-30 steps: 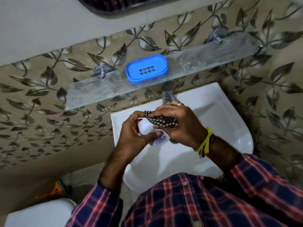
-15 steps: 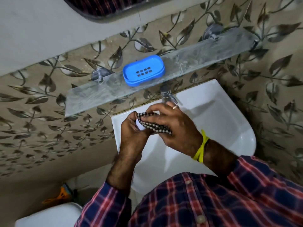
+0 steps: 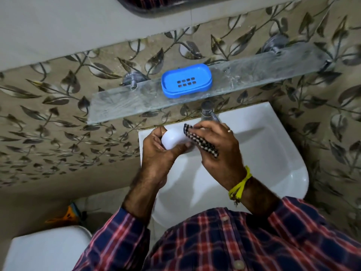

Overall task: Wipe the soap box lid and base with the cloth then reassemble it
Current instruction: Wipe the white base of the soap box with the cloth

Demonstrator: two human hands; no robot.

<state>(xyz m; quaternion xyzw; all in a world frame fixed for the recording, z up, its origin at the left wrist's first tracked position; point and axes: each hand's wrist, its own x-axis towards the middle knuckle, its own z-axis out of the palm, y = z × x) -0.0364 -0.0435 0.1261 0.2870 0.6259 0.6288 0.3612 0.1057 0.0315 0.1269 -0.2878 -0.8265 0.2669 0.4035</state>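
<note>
Centre frame: your left hand (image 3: 156, 153) grips lid (image 3: 172, 138) steady over sink (image 3: 273, 153); right hand (image 3: 218, 149) pinches cloth (image 3: 201, 142) against it; base (image 3: 186, 81) parked on shelf (image 3: 125, 106), upper centre.

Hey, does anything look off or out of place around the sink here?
Only the glass shelf: it is smeared with whitish streaks around the blue soap box base. Nothing looks spilled, broken or askew.

No readable text, labels, brands or numbers on anything in view.
</note>
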